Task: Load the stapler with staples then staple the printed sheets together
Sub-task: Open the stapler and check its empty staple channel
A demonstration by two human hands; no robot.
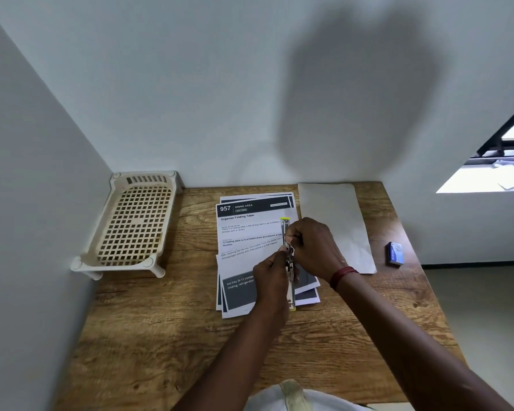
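While both forearms reached forward from the near edge of the wooden desk (190, 336), we saw the two hands meet over the right side of the printed sheets (244, 232). Our left hand (272, 280) sat lower and nearer, its fingers curled shut around the middle of the stapler (288, 262). Our right hand (312, 247) came in from the right with the wrist bent, a red thread band (341, 277) around it, and its fingers were pinched together on the upper half of the stapler. The stapler lay opened out long and thin, running away from us, with a yellow tip at its far end and another at its near end. Whether any staples sat in it we could not tell; the part between the fingers was too small and hidden.

The sheets lay fanned in a loose pile near the middle of the desk, their far edges close to the back wall (250, 114). Just to their right a blank grey sheet (336, 223) lay flat, its far edge touching the wall. Well right of that, near the desk's right edge, sat a small blue box (395, 254). A cream plastic rack (131, 223) stood on short legs in the far left corner, hard against the side wall. Between the rack and the sheets ran a bare strip of wood, and the near half of the desk lay open apart from our arms.
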